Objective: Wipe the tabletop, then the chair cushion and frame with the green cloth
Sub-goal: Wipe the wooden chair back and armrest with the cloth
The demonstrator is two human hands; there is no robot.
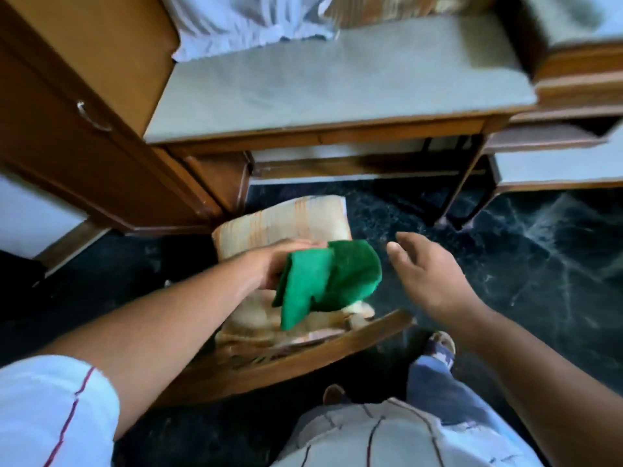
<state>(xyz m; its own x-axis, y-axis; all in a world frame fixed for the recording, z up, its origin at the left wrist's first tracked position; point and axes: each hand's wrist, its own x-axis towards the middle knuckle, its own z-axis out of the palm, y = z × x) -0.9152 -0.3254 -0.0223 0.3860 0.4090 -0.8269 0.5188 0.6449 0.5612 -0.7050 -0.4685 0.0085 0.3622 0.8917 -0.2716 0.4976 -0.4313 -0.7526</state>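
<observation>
My left hand (pixel 274 261) grips the green cloth (pixel 328 281), which hangs folded over the striped beige chair cushion (pixel 286 220). The cushion lies on a wooden chair whose curved dark frame (pixel 303 352) runs below it, close to my legs. To the right of the cloth, my right hand (pixel 428 274) hovers with its fingers spread, holding nothing. Beyond the chair stands the table with its pale grey tabletop (pixel 337 85) and wooden edge.
A wooden cabinet (pixel 77 129) with a metal handle stands at the left. White fabric (pixel 242 21) and a striped pillow lie at the back of the tabletop. More wooden furniture (pixel 573 72) is at the right. The floor (pixel 539 257) is dark marble.
</observation>
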